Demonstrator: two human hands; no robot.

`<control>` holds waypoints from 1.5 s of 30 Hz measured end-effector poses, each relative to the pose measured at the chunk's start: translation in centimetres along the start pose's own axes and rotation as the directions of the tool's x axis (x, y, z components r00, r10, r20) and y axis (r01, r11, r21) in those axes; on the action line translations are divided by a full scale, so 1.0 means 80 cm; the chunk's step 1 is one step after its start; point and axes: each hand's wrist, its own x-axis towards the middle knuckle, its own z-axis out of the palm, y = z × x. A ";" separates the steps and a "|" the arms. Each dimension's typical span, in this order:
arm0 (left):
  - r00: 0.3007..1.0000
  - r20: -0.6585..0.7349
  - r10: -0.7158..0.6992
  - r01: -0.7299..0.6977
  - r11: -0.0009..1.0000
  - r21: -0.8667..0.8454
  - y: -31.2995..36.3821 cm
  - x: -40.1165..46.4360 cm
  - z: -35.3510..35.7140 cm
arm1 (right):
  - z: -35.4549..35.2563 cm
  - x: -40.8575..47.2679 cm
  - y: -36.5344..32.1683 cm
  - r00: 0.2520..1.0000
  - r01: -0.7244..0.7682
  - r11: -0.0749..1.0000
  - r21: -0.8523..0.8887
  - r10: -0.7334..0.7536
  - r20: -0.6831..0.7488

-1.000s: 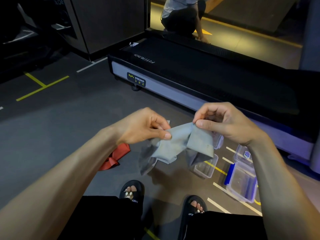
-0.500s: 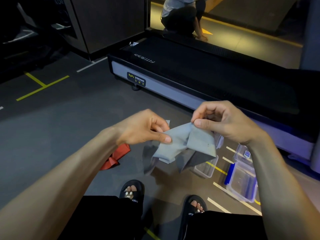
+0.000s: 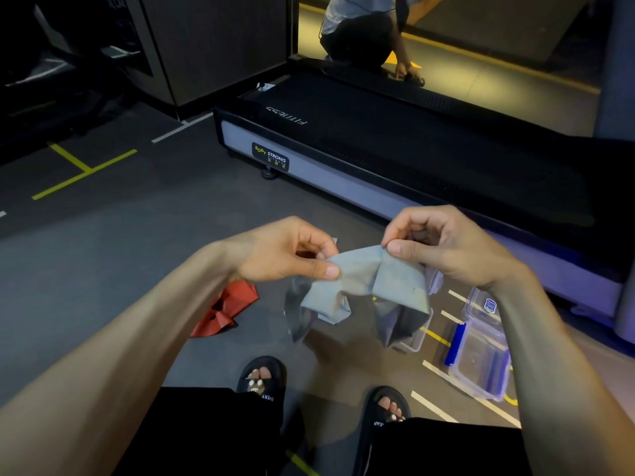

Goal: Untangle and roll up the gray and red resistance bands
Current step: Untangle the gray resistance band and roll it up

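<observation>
A gray resistance band (image 3: 371,280) hangs crumpled in the air between both hands, its folded loops drooping toward the floor. My left hand (image 3: 285,250) pinches its left end between thumb and fingers. My right hand (image 3: 443,245) pinches the top edge on the right, thumb on the near side. The red resistance band (image 3: 230,309) lies bunched on the dark floor, below my left forearm and partly hidden by it.
A treadmill (image 3: 395,156) runs across the floor just beyond my hands. Clear plastic containers (image 3: 481,359), one with a blue clip, sit on the floor at the right. My sandalled feet (image 3: 261,379) are below. Another person crouches at the top by the treadmill's far side.
The two hands have drawn slightly apart, spreading the gray band a little. Its hanging loops have shifted lower. The red band has not moved.
</observation>
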 end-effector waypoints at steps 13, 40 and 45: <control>0.981 0.147 -0.124 0.128 0.992 -0.019 0.000 0.006 0.006 | 0.018 -0.002 -0.006 0.966 0.090 0.968 0.234 -0.142 0.218; 1.000 -0.010 -0.025 0.023 0.993 -0.119 -0.019 0.008 0.014 | 0.019 0.009 -0.034 0.980 0.162 0.979 0.128 -0.174 0.094; 0.995 -0.094 0.017 -0.030 0.990 -0.140 -0.018 0.012 0.009 | 0.002 0.005 -0.028 0.990 0.135 0.987 0.091 -0.138 0.028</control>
